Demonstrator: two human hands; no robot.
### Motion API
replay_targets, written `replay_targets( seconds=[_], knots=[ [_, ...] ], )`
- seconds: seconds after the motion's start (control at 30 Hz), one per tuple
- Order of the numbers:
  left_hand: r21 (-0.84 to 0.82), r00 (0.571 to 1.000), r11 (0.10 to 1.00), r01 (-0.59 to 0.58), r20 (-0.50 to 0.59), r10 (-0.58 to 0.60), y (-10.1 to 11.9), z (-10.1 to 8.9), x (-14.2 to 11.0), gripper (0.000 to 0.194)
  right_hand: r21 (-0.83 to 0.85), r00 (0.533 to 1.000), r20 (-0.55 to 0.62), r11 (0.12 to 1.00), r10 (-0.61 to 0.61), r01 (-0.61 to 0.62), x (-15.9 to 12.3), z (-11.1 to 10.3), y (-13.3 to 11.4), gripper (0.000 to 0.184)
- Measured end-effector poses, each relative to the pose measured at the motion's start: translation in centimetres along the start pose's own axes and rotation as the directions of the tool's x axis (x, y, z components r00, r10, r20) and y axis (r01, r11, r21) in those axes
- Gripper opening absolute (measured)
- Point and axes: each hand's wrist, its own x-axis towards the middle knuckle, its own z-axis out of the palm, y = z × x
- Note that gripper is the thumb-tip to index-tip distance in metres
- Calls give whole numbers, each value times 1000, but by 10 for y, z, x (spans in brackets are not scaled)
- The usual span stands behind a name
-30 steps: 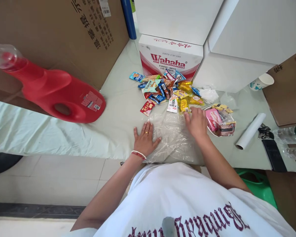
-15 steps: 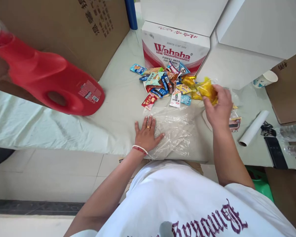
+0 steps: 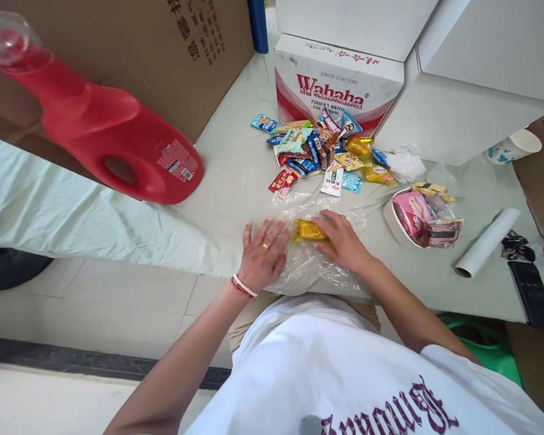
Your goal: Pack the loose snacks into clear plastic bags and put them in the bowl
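White cartons [image 3: 344, 27] back the cloth-covered counter [image 3: 236, 199]. One yellow packet [image 3: 305, 230] lies on clear plastic [image 3: 300, 266], against the bent fingers of the right hand [image 3: 344, 243]; whether they grip is unclear. The left hand [image 3: 259, 255] is uncurled, fingers spread, over the plastic's left side. Work looks partway: some packets [image 3: 411, 212] sit in a white bowl [image 3: 393, 226], with a larger heap [image 3: 315, 151] loose beyond.

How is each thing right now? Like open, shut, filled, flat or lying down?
Yellow packet: lying on the clear plastic
Clear plastic: spread out, wrinkled
Left hand: spread open
Right hand: touching the yellow packet
Snack packets: loosely heaped
White bowl: filled with wrapped treats
Red bottle: capped
Wahaha box: closed
White roll: lying down
Paper cup: upright or tipped, can't tell
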Motion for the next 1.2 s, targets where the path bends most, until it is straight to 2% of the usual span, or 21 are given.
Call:
replay_targets(
  seconds=[0.03, 0.1, 0.2, 0.27, 0.37, 0.47, 0.53, 0.63, 0.7, 0.8, 0.87, 0.93, 1.0, 1.13, 1.2],
  knots=[
    [-53, 994, 995, -89, 56, 92, -4, -3, -6, 58, 28, 998, -55, 999, -22, 23, -9, -7, -1, 49],
    [-170, 971, 972, -164, 145, 190, -13, -9, -16, 59, 88, 995, -78, 994, -62, 68, -33, -17, -5, 41],
    [-285, 949, 946, -155, 222, 223, -24, -18, -21, 64, 130, 986, 98, 984, -138, 125, -71, -16, -8, 38],
    [-318, 918, 932, -175, 289, 271, -29, -24, -20, 65, 152, 979, 153, 982, -138, 115, -89, -10, -6, 28],
    [-296, 869, 935, -193, 392, 303, -33, -30, -17, 63, 288, 995, 95, 958, -42, 13, -94, -9, 2, 18],
    [-265, 857, 948, -177, 431, 281, -34, -28, -15, 64, 461, 990, 134, 881, 49, -106, -78, -28, 9, 18],
    [-277, 881, 952, -135, 407, 243, -35, -24, -14, 52, 527, 978, 177, 829, 109, -188, -63, -44, 15, 21],
    [-331, 944, 943, -17, 307, 125, -34, -17, -10, 27, 570, 954, 218, 767, 205, -295, -37, -62, 24, 31],
    [-364, 975, 927, 92, 222, -10, -32, -13, -4, 28, 587, 934, 244, 726, 263, -357, -20, -66, 32, 37],
    [-405, 976, 889, 215, 131, -176, -29, -12, 9, 31, 607, 889, 302, 650, 344, -457, 5, -62, 46, 44],
    [-421, 985, 891, 167, 113, -130, -29, -13, 17, 30, 611, 853, 347, 596, 390, -521, 17, -56, 54, 47],
    [-409, 992, 912, 40, 123, 12, -28, -14, 21, 45, 606, 825, 381, 561, 418, -564, 24, -50, 59, 48],
    [-367, 987, 930, -32, 132, 86, -28, -13, 22, 53, 599, 811, 400, 548, 427, -584, 25, -46, 61, 48],
    [-354, 996, 935, 20, 91, 14, -26, -6, 22, 25, 608, 823, 404, 555, 400, -568, 20, -47, 57, 51],
    [-413, 998, 909, 65, 51, -48, -25, -3, 24, 30, 613, 839, 397, 573, 373, -544, 17, -48, 54, 52]
  ],
)
